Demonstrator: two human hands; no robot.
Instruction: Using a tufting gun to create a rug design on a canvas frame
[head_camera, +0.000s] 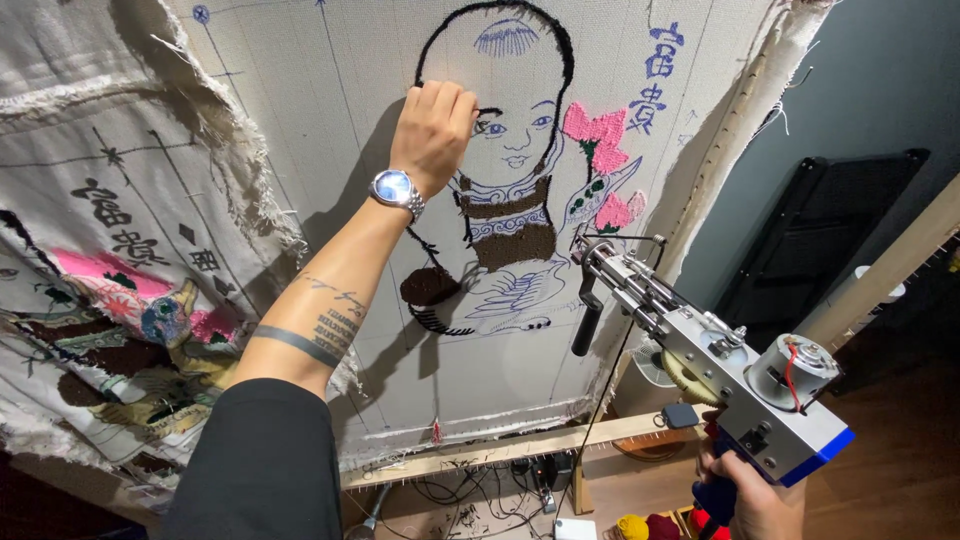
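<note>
Head view looks at a pale tufting cloth stretched upright on a wooden frame, drawn with a blue outline of a child; parts of the figure are already filled with dark brown yarn around the head and collar, and pink tufted flowers sit to the right of the face; the left hand is raised against the cloth at the left edge of the drawn face, its fingers curled in and bunched, fingertips touching the fabric near a short dark tuft by the eye, though whether they pinch a strand I cannot tell; a silver wristwatch with a blue dial sits on that wrist, and the bare forearm below it bears tattoos above a black sleeve; the right hand, low at the near right, is wrapped closed around the blue grip of a tufting gun; the gun is metal, motor nearest the camera, its needle end pointing up and left, near the cloth just right of the figure's body; another partly tufted cloth hangs at the left; balls of yellow and red yarn lie on the floor below the frame, beside tangled cables.
</note>
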